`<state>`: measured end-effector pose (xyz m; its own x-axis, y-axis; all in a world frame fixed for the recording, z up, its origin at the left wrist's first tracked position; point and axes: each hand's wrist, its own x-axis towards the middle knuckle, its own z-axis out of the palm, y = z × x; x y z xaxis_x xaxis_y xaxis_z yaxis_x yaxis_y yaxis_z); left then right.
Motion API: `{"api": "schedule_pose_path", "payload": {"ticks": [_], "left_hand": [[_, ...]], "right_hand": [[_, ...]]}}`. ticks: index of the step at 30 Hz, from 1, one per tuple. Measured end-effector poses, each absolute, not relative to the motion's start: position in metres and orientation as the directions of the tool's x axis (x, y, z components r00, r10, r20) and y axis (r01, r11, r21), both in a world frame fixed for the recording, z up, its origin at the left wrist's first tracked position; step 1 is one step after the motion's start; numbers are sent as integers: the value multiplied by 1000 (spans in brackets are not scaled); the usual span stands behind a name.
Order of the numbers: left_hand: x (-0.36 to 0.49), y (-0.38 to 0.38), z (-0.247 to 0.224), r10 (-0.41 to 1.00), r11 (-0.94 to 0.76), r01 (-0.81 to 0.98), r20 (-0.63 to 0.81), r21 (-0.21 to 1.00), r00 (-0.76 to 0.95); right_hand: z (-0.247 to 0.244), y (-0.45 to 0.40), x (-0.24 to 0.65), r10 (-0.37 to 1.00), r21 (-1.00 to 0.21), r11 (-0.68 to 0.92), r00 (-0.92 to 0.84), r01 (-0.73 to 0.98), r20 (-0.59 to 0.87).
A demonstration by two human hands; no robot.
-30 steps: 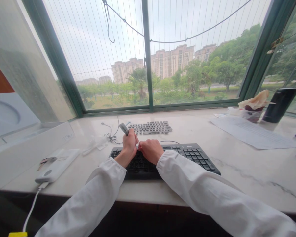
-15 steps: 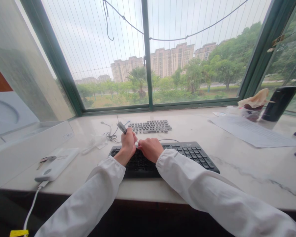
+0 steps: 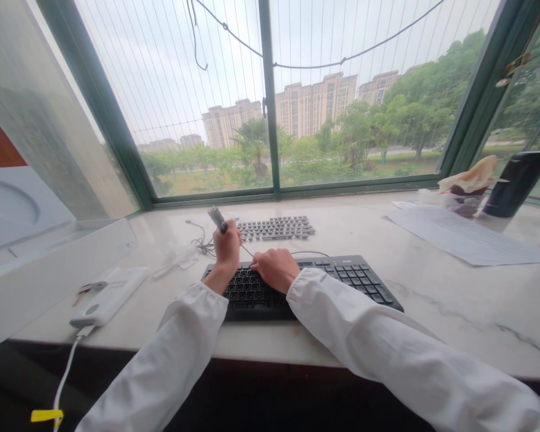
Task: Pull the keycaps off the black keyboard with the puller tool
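Note:
My left hand (image 3: 227, 245) is closed round the grey handle of a screwdriver (image 3: 216, 218), whose thin shaft slants down to the right toward my other hand. A black keyboard (image 3: 261, 311) lies below both hands; its left part looks stripped of keycaps, while the number pad on the right still has them. My right hand (image 3: 274, 269) rests on the keyboard's upper middle with fingertips pinched near the shaft's tip. What those fingers hold is too small to make out. Loose keycaps (image 3: 276, 228) stand in rows behind the keyboard.
Left are a coiled cable (image 3: 203, 245), clear plastic wrapping (image 3: 177, 263), a white power bank (image 3: 112, 300) with keys (image 3: 90, 291) on it, and an open white box (image 3: 49, 270). Right lie paper sheets (image 3: 454, 234) and a dark bottle (image 3: 517, 185). A window stands behind.
My left hand has lifted up and to the left with the screwdriver, so its shaft now shows between the hands. My right hand stays at nearly the same spot on the keyboard.

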<state>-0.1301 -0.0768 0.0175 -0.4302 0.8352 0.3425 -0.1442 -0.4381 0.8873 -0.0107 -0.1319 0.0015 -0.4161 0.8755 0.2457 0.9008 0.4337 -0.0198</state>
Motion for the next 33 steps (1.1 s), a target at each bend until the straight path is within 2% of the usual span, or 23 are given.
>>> {"api": "schedule_pose_path", "payload": {"ticks": [2, 5, 9, 13, 17, 20, 23, 30, 33], "left_hand": [[-132, -80, 19, 806, -464, 36, 439, 885, -396], [-134, -87, 21, 760, -522, 269, 584, 810, -285], [-135, -95, 24, 800, -522, 291, 579, 801, -157], [-137, -97, 26, 852, -486, 282, 521, 827, -61], [-144, -94, 26, 798, -593, 329, 591, 735, 120], [-148, -93, 23, 722, -685, 402, 641, 608, 259], [-148, -93, 21, 677, -727, 427, 664, 537, 317], [-148, -94, 22, 729, -677, 430, 624, 597, 280], [-149, -94, 21, 729, -671, 468, 629, 576, 272]], "right_hand": [[1, -131, -11, 873, -32, 433, -409, 901, 266], [2, -127, -9, 871, -106, 419, -367, 902, 328], [6, -113, 5, 888, -288, 376, -253, 881, 384], [14, -97, 24, 937, -528, 323, -188, 785, 295], [20, -87, 40, 944, -673, 330, -215, 662, 251], [19, -83, 46, 944, -710, 331, -225, 622, 243], [17, -82, 47, 945, -712, 326, -233, 621, 230], [16, -85, 45, 938, -710, 345, -257, 614, 233], [15, -84, 45, 936, -713, 350, -259, 608, 238]]}}
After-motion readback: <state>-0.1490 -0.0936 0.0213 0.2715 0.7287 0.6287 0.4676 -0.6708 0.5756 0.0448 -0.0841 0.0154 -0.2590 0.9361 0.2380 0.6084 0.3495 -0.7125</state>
